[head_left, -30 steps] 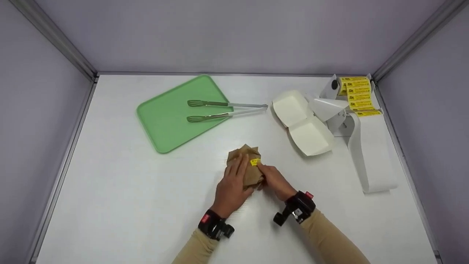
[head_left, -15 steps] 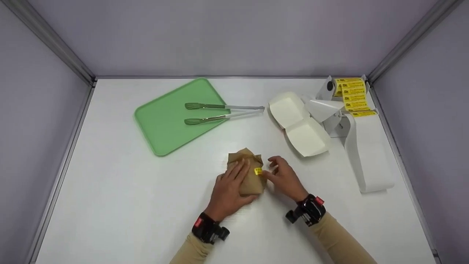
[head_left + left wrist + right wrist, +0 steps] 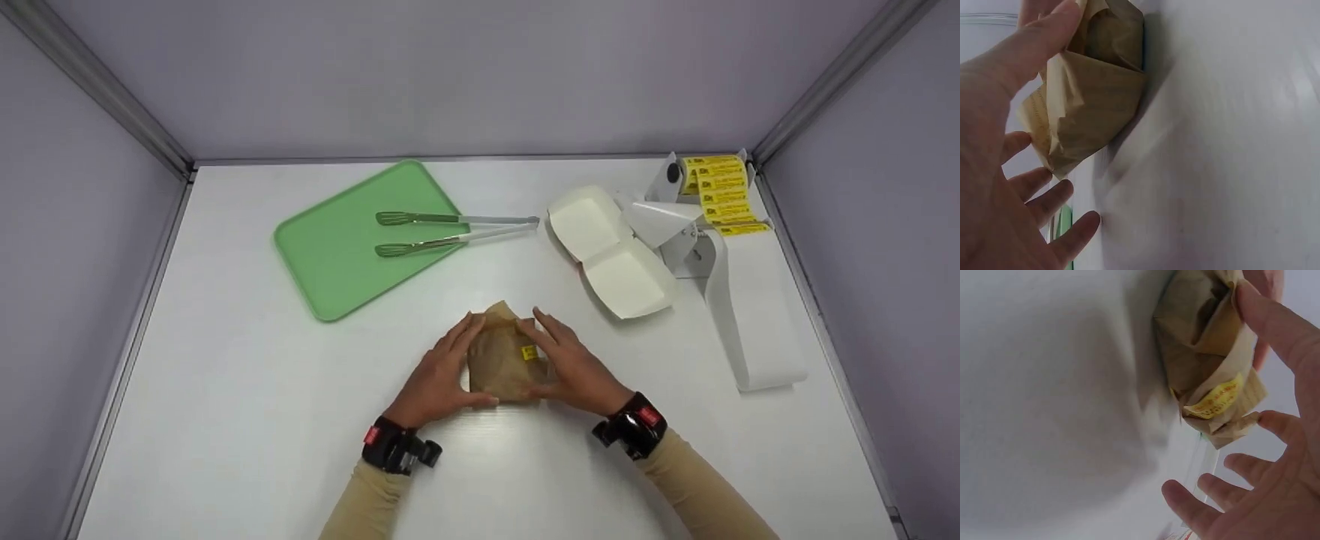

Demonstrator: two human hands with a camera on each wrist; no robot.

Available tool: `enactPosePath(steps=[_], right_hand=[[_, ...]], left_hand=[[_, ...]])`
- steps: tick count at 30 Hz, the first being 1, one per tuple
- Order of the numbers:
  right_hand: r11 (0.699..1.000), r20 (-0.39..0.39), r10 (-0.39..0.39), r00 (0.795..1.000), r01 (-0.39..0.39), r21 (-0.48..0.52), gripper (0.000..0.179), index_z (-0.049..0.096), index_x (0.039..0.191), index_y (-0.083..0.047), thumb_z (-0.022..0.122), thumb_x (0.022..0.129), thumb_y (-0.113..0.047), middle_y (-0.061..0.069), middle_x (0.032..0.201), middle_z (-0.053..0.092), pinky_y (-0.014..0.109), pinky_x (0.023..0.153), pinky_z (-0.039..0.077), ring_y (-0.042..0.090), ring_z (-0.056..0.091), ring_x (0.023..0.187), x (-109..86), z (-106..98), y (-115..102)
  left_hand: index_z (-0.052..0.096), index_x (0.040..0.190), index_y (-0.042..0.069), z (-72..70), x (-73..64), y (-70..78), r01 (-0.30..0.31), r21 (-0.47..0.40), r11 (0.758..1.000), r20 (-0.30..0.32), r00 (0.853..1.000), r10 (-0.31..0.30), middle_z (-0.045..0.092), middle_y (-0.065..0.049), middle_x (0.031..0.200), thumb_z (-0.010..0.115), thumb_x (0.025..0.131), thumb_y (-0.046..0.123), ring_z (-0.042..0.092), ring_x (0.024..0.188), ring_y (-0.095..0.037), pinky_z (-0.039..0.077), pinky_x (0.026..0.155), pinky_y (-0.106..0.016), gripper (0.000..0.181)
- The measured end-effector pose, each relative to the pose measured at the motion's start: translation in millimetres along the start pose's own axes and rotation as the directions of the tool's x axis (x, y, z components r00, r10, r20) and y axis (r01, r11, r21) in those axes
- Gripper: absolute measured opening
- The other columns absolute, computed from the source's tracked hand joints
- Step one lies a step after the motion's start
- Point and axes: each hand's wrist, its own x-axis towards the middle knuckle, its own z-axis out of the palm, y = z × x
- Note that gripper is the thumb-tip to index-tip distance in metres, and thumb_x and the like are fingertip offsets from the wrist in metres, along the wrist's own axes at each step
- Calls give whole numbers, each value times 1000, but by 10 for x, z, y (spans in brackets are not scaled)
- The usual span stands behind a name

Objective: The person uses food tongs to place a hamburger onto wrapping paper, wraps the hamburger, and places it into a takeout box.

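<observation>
A brown paper-wrapped package, with a yellow sticker on its right side, rests on the white table between both hands. My left hand is spread along the package's left side, thumb at the near edge and index finger at the far corner. In the left wrist view its other fingers stand apart from the paper. My right hand lies along the right side in the same way, thumb and index finger touching the paper and the other fingers spread. In the right wrist view, the sticker wraps over a folded edge. What the paper contains is hidden.
A green tray lies at the back left, with tongs resting across its right edge. An unfolded white clamshell box is right of centre. Beside it stands a label dispenser with yellow labels and a trailing white backing strip.
My left hand has slid off the top of the package to its left side. The right hand lifted from the sticker area, then came back against the right side with fingers spread.
</observation>
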Motion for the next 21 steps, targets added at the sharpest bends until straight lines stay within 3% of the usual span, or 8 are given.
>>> enactPosePath(steps=[3, 7, 12, 15, 18, 21], right_hand=[[1000, 25, -13, 1000, 13, -17, 106, 29, 161, -16, 90, 75, -30, 19, 168, 20, 50, 112, 47, 40, 32, 150, 25, 55, 15], [1000, 45, -17, 999, 18, -22, 110, 29, 161, -15, 90, 73, -41, 19, 168, 20, 49, 113, 45, 39, 35, 149, 58, 106, 36], [999, 55, -29, 998, 31, -35, 117, 29, 160, -13, 92, 68, -48, 24, 166, 23, 53, 112, 46, 42, 41, 145, 68, 150, 50], [999, 60, -30, 998, 31, -19, 110, 32, 158, -14, 92, 70, -42, 23, 165, 26, 53, 110, 47, 42, 43, 143, 75, 165, 75], [999, 60, -38, 998, 36, 34, 99, 36, 155, -15, 92, 74, -29, 22, 163, 30, 52, 108, 49, 41, 46, 142, 79, 190, 111], [993, 51, -34, 998, 28, 111, 91, 40, 152, -18, 89, 76, -17, 24, 163, 27, 52, 105, 51, 43, 45, 141, 90, 204, 147]], left_hand=[[16, 164, 28, 22, 31, 5, -1, 4, 1000, 20, 1000, 0, 21, -1, 170, 88, 71, 53, 30, 153, -27, 36, 118, -56, 120], [17, 164, 30, 2, 66, 16, 10, 9, 1000, 59, 998, -11, 26, 0, 166, 88, 71, 53, 37, 148, -30, 39, 114, -58, 119], [16, 162, 38, -89, 112, -80, 40, -112, 993, 182, 983, -19, 16, 4, 169, 89, 71, 49, 40, 146, -28, 42, 114, -52, 117], [23, 159, 39, -149, 158, -167, 76, -251, 965, 259, 966, -9, 3, 5, 172, 92, 72, 42, 48, 138, -23, 45, 112, -48, 111], [29, 156, 37, -173, 191, -211, 104, -334, 937, 297, 955, -1, 0, 5, 173, 94, 69, 36, 55, 126, -18, 47, 108, -45, 109], [27, 156, 32, -148, 214, -184, 82, -297, 951, 284, 959, 6, 7, -2, 172, 96, 65, 39, 47, 139, -22, 42, 114, -47, 115]])
